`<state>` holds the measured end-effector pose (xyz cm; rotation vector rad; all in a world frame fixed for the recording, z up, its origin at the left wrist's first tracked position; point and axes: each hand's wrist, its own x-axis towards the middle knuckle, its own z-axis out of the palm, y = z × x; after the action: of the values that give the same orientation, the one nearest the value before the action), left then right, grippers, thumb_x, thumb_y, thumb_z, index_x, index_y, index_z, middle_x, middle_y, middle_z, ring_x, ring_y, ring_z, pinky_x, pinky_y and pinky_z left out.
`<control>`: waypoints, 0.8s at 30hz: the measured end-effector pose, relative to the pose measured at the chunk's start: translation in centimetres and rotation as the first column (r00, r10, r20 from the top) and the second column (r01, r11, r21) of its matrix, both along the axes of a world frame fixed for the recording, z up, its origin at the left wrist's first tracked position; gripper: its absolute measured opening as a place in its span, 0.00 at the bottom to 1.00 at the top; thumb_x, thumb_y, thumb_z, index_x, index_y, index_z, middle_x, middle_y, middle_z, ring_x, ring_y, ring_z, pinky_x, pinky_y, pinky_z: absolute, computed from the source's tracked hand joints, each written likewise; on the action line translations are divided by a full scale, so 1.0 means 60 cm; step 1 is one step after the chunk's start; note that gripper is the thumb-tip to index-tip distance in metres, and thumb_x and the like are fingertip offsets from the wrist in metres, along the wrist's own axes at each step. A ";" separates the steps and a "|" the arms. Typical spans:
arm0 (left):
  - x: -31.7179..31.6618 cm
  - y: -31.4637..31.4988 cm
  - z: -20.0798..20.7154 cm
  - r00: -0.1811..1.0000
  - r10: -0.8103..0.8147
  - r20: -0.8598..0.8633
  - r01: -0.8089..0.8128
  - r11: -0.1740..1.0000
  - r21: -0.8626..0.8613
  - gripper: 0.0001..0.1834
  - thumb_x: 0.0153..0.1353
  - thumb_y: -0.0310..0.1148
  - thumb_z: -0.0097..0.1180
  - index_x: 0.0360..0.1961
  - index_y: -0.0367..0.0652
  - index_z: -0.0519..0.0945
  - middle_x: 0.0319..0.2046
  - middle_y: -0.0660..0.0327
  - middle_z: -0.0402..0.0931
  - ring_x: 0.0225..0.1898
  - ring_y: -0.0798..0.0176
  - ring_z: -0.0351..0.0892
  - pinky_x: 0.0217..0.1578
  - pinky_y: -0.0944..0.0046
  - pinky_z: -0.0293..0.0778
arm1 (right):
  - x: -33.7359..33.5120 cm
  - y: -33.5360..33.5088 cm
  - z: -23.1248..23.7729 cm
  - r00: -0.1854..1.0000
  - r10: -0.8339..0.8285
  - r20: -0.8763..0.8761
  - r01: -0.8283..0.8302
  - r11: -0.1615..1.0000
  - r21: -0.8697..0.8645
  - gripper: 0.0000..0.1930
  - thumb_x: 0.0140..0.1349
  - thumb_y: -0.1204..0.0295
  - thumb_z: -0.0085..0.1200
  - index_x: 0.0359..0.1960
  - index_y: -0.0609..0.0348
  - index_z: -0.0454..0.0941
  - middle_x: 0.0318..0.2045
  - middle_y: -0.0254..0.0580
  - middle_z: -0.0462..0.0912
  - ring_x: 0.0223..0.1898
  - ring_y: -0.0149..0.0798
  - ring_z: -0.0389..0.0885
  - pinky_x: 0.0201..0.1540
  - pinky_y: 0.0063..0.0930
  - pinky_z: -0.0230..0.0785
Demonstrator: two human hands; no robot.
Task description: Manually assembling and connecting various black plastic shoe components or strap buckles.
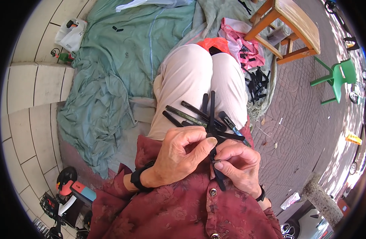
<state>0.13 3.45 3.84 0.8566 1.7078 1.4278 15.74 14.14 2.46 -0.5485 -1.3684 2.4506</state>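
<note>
In front of my chest, both hands are closed on a black piece with several narrow strap-like arms [212, 115] spreading from its middle. My left hand [181, 153] pinches it near the centre between thumb and fingers. Just below and to the right, my right hand [239, 164] pinches its lower part, where a dark strip hangs down toward the shirt. Fingers hide the joint. Across my lap lie several slim dark strips, among them a greenish patterned strip [186, 115] and a dark strip with a pale bluish part [232, 125].
Green sheeting [123, 51] covers ground ahead and left. Right of my knees lie a heap of black pieces [256, 85], a pink checked bag [254, 57] and a red bag [219, 44]. Beyond stand a wooden stool [296, 24] and a green chair [342, 75]. A white bag [71, 36] sits far left.
</note>
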 end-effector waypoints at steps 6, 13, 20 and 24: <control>0.000 0.007 0.006 0.997 0.008 -0.076 -0.004 0.999 0.045 0.13 0.60 0.25 0.59 0.21 0.33 0.70 0.16 0.60 0.61 0.17 0.66 0.60 0.19 0.63 0.56 | -0.002 0.000 -0.002 0.998 -0.056 -0.038 0.062 0.982 0.181 0.06 0.57 0.86 0.60 0.35 0.69 0.80 0.36 0.50 0.81 0.31 0.32 0.81 0.32 0.22 0.75; -0.001 0.011 0.006 0.985 -0.004 -0.173 0.023 0.994 0.111 0.13 0.59 0.23 0.59 0.21 0.34 0.70 0.15 0.60 0.61 0.15 0.63 0.60 0.18 0.62 0.56 | -0.004 0.005 0.000 0.997 -0.067 -0.026 0.070 0.987 0.146 0.05 0.57 0.86 0.60 0.35 0.70 0.80 0.35 0.51 0.81 0.29 0.32 0.81 0.29 0.22 0.76; -0.002 0.012 0.007 0.970 -0.015 -0.242 0.050 0.989 0.140 0.15 0.57 0.23 0.60 0.18 0.34 0.68 0.15 0.61 0.61 0.15 0.64 0.60 0.17 0.63 0.55 | 0.002 -0.001 -0.001 0.997 -0.073 0.002 0.073 0.996 0.049 0.05 0.57 0.86 0.59 0.35 0.71 0.79 0.35 0.49 0.81 0.29 0.32 0.81 0.30 0.21 0.76; -0.007 0.018 0.009 0.938 -0.057 -0.341 0.116 0.981 0.155 0.13 0.55 0.23 0.61 0.18 0.35 0.71 0.16 0.60 0.62 0.14 0.62 0.61 0.16 0.62 0.55 | 0.000 0.003 -0.003 0.997 -0.062 0.052 0.065 0.996 -0.058 0.06 0.57 0.87 0.59 0.35 0.71 0.79 0.36 0.47 0.81 0.30 0.30 0.81 0.33 0.20 0.75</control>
<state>-0.27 4.54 4.38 1.3190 1.7807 1.4479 15.72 14.33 2.29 -0.6613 -1.2795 2.4494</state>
